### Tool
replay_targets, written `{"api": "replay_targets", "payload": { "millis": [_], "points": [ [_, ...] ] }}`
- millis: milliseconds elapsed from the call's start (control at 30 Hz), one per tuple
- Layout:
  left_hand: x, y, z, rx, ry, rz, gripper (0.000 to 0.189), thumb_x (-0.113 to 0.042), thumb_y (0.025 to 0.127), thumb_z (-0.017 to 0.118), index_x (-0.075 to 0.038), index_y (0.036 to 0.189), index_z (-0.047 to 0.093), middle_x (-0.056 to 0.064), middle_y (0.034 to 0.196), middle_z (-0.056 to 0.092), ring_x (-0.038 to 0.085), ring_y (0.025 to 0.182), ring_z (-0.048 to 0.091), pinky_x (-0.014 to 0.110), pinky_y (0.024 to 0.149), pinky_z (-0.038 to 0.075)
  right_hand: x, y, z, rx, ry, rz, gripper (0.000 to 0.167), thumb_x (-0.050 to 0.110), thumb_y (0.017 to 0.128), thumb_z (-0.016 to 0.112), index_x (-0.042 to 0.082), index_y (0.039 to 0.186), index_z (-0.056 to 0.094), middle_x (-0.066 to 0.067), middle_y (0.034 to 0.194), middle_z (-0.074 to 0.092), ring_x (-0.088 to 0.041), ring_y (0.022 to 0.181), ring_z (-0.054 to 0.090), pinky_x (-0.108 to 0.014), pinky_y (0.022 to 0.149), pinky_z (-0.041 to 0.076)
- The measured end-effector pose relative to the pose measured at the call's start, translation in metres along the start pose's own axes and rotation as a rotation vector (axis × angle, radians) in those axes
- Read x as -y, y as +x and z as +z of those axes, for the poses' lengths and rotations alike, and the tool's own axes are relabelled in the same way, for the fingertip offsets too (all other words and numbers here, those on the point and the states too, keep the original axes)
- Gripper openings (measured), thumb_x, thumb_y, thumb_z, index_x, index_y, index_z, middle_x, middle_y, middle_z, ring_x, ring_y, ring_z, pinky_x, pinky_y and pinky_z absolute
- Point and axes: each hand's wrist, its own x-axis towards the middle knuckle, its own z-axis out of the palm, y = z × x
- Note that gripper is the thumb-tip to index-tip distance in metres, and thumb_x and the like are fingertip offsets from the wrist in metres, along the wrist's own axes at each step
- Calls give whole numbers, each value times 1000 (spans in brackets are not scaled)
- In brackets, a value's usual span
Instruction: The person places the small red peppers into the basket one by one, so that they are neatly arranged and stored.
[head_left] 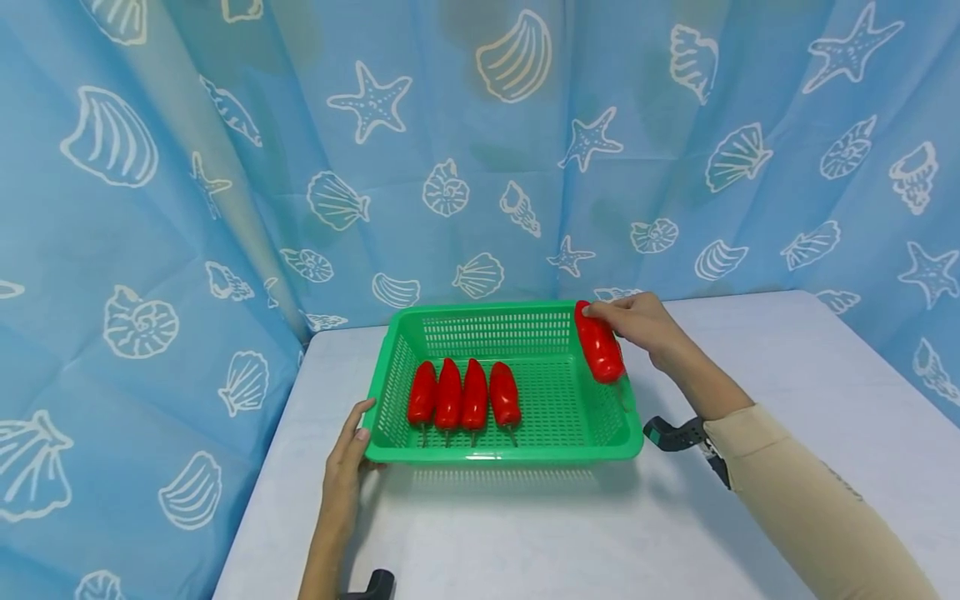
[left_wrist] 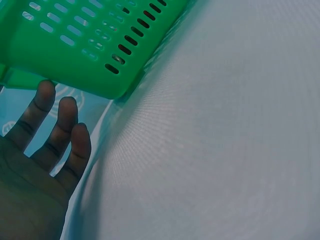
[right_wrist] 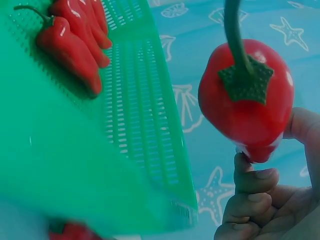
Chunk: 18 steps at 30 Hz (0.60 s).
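A green plastic basket point(head_left: 504, 455) with slotted walls stands on the white table. Several red chili peppers point(head_left: 474, 396) lie side by side in its left half, stems toward the near side. Above the basket's right wall, my right hand point(head_left: 645, 327) pinches another red pepper point(head_left: 600, 343) near its tip. In the right wrist view, that pepper's green stem point(right_wrist: 242, 65) faces the camera. My left hand point(head_left: 347, 458) is at the basket's near left corner, its fingertips at the rim. In the left wrist view, its fingers point(left_wrist: 67, 117) are loosely extended under the rim.
A blue curtain point(head_left: 442, 125) with white shells and starfish hangs behind and left of the white table point(head_left: 510, 533). Dark wrist straps point(head_left: 675, 433) sit on both forearms. Something red point(right_wrist: 75, 231) shows partly at the lower left of the right wrist view.
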Motion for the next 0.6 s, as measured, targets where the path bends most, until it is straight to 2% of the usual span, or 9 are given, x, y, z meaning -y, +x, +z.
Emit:
{"api": "replay_targets", "payload": {
  "millis": [100, 167, 233, 333, 433, 600],
  "points": [
    [1, 0, 0, -1, -3, 3, 43, -48, 106, 39, -38, 147, 47, 2, 140, 51, 24, 90, 59, 37, 79, 49, 3, 1, 6, 9, -7, -24, 57, 44, 96, 61, -8, 119, 67, -21, 120, 60, -35, 118, 48, -52, 94, 46],
    [1, 0, 0, -3, -8, 5, 43, -47, 106, 39, -38, 147, 47, 2, 138, 51, 24, 89, 58, 37, 78, 49, 6, 1, 9, 11, -16, -42, 53, 44, 96, 62, -7, 109, 70, -18, 105, 64, -32, 108, 50, -46, 85, 47],
    [2, 0, 0, -3, -7, 8, 43, -47, 106, 39, -36, 147, 47, 2, 139, 51, 24, 88, 58, 36, 77, 49, 8, 2, 13, 10, -25, -55, 50, 43, 95, 63, -7, 97, 71, -13, 88, 65, -29, 97, 49, -40, 76, 46],
    [2, 1, 0, -3, -8, 7, 43, -47, 106, 39, -37, 147, 48, 0, 142, 49, 24, 90, 59, 36, 78, 50, 11, 2, 18, 13, -36, -64, 47, 41, 94, 64, -4, 88, 71, -6, 75, 63, -25, 89, 46, -36, 69, 41],
    [1, 1, 0, -3, -6, 4, 42, -48, 106, 39, -39, 146, 48, -2, 144, 48, 24, 92, 59, 36, 78, 50, 13, 5, 24, 20, -40, -55, 46, 41, 94, 64, -3, 89, 72, -5, 74, 62, -25, 88, 46, -36, 67, 39],
    [1, 1, 0, 0, -8, 4, 42, -47, 106, 39, -39, 147, 47, -2, 145, 47, 25, 93, 58, 36, 79, 49, 14, 9, 34, 36, -46, -41, 45, 41, 95, 64, -3, 92, 74, -7, 77, 66, -27, 93, 50, -39, 71, 43]
  ]
}}
